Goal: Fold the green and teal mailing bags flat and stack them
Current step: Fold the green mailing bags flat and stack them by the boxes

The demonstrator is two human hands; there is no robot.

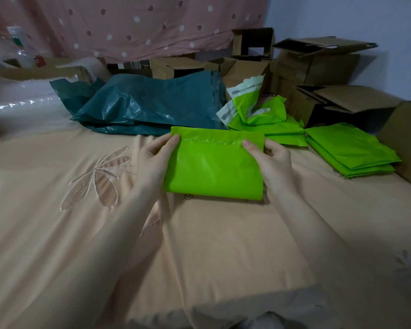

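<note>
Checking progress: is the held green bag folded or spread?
Folded: the green bag shows a doubled bottom edge, gripped by both hands.

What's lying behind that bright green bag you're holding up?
Behind the folded green bag, held by the left hand and right hand, lie crumpled teal bags and loose green bags. Its top edge covers the teal pile's near edge.

Smooth, slightly glossy green plastic mailing bag point(215, 167); shinier, crinkled teal plastic bags point(150, 105); matt peach cloth bedsheet point(211, 245) with embroidery; matt brown cardboard boxes point(318, 65); clear glossy bubble wrap point(22, 103).
</note>
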